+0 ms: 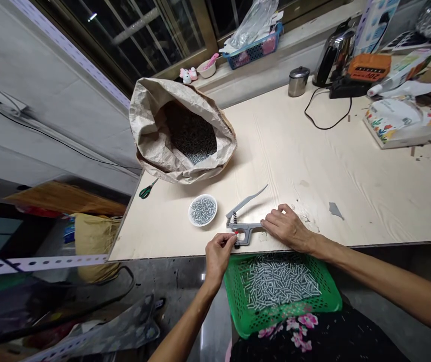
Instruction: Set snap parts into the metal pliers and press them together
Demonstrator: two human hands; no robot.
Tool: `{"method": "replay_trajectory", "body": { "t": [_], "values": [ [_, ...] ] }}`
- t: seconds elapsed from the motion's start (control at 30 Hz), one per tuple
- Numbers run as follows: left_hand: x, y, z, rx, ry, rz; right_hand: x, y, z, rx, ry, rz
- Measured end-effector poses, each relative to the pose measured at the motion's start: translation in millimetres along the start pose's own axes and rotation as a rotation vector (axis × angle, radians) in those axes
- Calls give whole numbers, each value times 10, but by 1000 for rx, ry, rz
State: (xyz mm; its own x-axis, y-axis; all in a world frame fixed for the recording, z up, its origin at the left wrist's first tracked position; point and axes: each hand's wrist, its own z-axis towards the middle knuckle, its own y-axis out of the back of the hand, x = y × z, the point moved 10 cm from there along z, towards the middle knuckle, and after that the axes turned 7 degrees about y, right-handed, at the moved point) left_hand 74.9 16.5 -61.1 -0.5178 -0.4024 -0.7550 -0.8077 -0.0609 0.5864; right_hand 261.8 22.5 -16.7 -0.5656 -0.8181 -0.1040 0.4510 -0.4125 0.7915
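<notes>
A grey hand press tool (244, 217) lies near the front edge of the pale wooden table (313, 166), its lever raised. My left hand (218, 254) pinches a small part at the tool's jaw, where a red tip shows; the part is too small to name. My right hand (288, 227) rests on the tool's handle end, fingers curled over it. A small white bowl (202, 210) of little metal pieces sits just left of the tool. On my lap, a green plastic basket (283, 311) holds many small metal cylinders.
A big paper sack (151, 136) of dark small parts stands open at the back left, green-handled scissors (146, 190) beside it. A kettle (334, 53), metal cup (298, 81), black cable (326, 120) and boxes (400, 125) crowd the right rear. A blue basket (255, 50) sits on the windowsill.
</notes>
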Motion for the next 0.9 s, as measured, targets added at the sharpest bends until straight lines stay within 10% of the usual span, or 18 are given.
{"method": "replay_trajectory", "body": {
  "t": [0.5, 0.9],
  "values": [
    [168, -292, 185, 434, 152, 229, -38, -246, -55, 138, -55, 169],
    [175, -322, 163, 426, 184, 192, -273, -328, -67, 321, -120, 398]
  ]
}}
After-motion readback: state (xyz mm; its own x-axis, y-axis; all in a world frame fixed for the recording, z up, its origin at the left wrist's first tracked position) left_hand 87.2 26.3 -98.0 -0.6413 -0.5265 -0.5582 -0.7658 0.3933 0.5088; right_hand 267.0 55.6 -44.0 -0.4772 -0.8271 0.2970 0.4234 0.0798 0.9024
